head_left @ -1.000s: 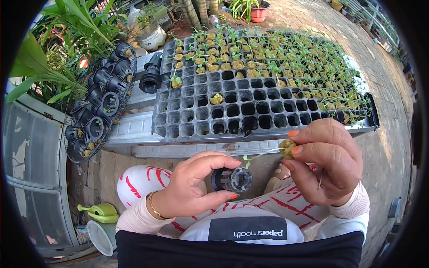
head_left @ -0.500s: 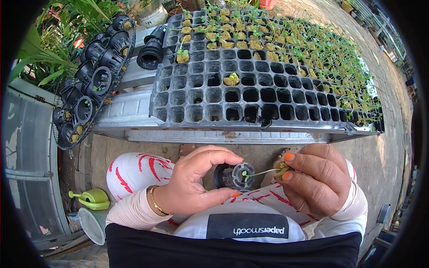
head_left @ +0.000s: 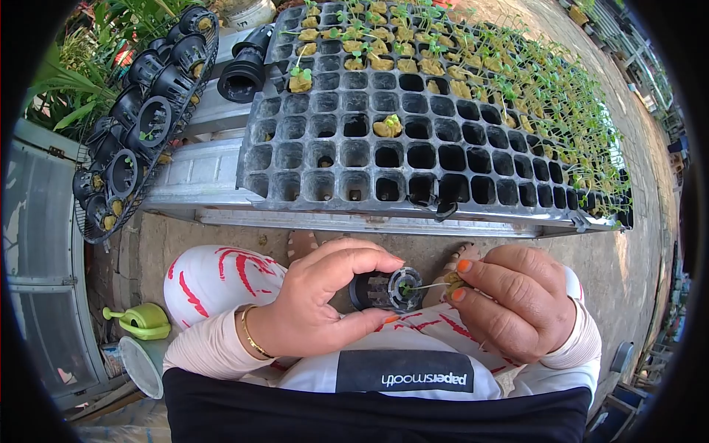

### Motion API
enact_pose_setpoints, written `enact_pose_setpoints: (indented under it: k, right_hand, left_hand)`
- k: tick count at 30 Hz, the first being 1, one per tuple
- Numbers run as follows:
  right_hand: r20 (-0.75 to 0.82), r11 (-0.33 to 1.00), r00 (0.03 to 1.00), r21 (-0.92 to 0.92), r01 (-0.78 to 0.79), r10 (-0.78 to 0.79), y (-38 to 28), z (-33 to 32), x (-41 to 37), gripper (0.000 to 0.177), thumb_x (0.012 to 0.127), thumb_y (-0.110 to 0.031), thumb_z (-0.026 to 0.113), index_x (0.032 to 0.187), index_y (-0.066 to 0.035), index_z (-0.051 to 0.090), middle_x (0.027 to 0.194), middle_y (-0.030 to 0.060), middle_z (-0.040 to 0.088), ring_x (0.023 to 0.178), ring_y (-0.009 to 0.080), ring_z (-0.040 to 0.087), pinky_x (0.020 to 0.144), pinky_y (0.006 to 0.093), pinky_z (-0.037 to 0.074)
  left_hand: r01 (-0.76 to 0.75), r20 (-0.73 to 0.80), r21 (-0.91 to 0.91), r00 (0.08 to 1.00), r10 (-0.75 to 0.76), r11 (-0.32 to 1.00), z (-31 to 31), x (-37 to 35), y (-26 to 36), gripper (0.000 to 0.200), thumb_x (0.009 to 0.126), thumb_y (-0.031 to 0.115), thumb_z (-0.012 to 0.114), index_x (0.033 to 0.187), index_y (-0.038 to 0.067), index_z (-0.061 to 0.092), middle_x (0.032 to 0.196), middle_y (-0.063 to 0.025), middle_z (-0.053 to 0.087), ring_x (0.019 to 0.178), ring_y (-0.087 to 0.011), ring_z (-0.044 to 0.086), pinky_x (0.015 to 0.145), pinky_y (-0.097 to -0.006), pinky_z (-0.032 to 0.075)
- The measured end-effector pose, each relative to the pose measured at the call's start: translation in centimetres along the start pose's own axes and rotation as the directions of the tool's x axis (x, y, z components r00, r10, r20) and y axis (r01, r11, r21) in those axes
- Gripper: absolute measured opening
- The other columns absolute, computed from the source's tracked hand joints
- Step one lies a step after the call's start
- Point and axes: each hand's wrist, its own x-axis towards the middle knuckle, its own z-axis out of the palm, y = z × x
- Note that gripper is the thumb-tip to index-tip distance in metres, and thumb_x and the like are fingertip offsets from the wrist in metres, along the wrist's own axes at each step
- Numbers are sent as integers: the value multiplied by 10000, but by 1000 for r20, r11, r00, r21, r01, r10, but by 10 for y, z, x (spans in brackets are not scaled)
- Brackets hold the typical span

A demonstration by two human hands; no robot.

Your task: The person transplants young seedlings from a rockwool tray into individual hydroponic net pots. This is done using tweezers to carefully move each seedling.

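So the biggest thing here is a metal bench [head_left: 196, 173], with a black seedling tray [head_left: 354, 153] sitting on top. The far and right-hand cells of that tray are packed with sprouts, and one lone yellowish plug [head_left: 388, 127] sits in the middle rows. Left of the tray there's a long wire basket [head_left: 183, 111], full of black pots with slots, lying at all sorts of angles. A small stack of pots [head_left: 241, 74] lies on the bench between the basket and the tray, and a green watering can [head_left: 144, 321] is down low on the left by a pale bucket [head_left: 140, 362].

Hands next: the left hand [head_left: 317, 295] has its thumb and fingertips around a black pot [head_left: 377, 290], which is held sideways over the lap with the narrow slotted end facing the other hand. The right hand [head_left: 524, 303] is pinching a brownish sponge plug [head_left: 453, 284] in its fingertips, just beside the pot and outside it.

Tiniest bit is the seedling [head_left: 432, 285]: thin pale stem running from the sponge plug across to the pot, green leaves at the hole in its narrow end, can't really tell how deep they go
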Motion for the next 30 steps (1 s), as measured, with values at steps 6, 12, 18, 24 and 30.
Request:
enact_pose_setpoints:
  k: [6, 12, 18, 24, 30]
  right_hand:
    - [58, 996, 997, 70, -47, 42, -1, 4, -1, 282, 551, -124, 641, 812, -20, 629, 835, 111, 615, 686, 201, 585, 468, 251, 450]
    - [126, 990, 989, 110, -94, 80, -2, 8, 1, 311, 520, -122, 630, 814, -20, 640, 836, 106, 611, 699, 208, 597, 480, 254, 470]
    - [164, 982, 983, 153, -113, 88, -2, 11, 3, 326, 513, -103, 632, 824, -8, 645, 831, 104, 608, 698, 214, 606, 497, 266, 492]
    - [192, 945, 973, 274, -181, 130, 0, 12, 5, 328, 523, -55, 672, 843, 9, 642, 830, 117, 608, 688, 235, 603, 528, 290, 499]
    - [238, 878, 954, 395, -269, 185, 3, 11, 4, 287, 585, -14, 713, 862, 12, 642, 838, 127, 607, 686, 251, 602, 556, 313, 491]
  left_hand:
    - [-19, -25, 109, 999, 21, 994, 7, 2, 0, 471, 602, 6, 755, 1046, 22, 599, 1017, -120, 616, 940, -234, 604, 818, -322, 475]
    - [-88, -24, 138, 995, 92, 987, 12, 4, -2, 464, 596, -2, 757, 1036, 17, 609, 1001, -119, 611, 884, -235, 605, 760, -324, 481]
    - [-110, -12, 155, 994, 113, 982, 15, 5, -2, 465, 590, -11, 749, 1033, 11, 609, 978, -122, 606, 857, -244, 599, 729, -324, 479]
    - [-105, -18, 131, 994, 108, 986, 17, 7, -4, 455, 599, -15, 737, 1033, 5, 604, 975, -123, 603, 856, -253, 600, 729, -322, 484]
    - [-109, -10, 93, 994, 111, 990, 16, 9, -4, 451, 604, -4, 734, 1035, 6, 605, 987, -128, 597, 867, -251, 602, 742, -316, 494]
